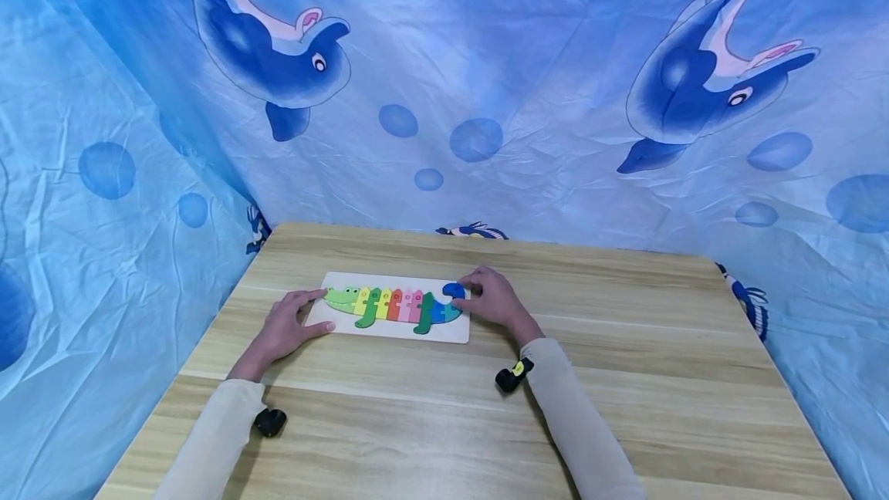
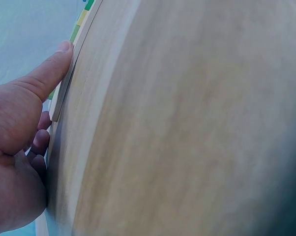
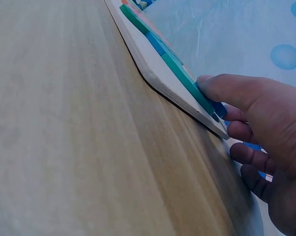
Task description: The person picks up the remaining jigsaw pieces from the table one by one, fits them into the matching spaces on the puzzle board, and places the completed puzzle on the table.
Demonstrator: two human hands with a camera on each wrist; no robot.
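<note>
A crocodile puzzle (image 1: 410,305) of coloured pieces lies in a row on a pale rectangular board (image 1: 397,332), green head at left, blue tail at right. My left hand (image 1: 285,324) grips the board's left end, its thumb near the front edge and its index finger by the snout. In the left wrist view the thumb (image 2: 57,66) lies along the board's edge, the other fingers partly hidden behind it. My right hand (image 1: 496,299) pinches the curled blue tail piece (image 1: 454,291) between thumb and index finger. From the right wrist, the thumb (image 3: 222,87) touches that piece's side.
The board lies on a wood-grain table (image 1: 430,415), towards its far side. Behind and beside the table hangs a blue cloth (image 1: 542,199) printed with dolphins and bubbles. Small black devices sit at the left cuff (image 1: 270,422) and right cuff (image 1: 512,376).
</note>
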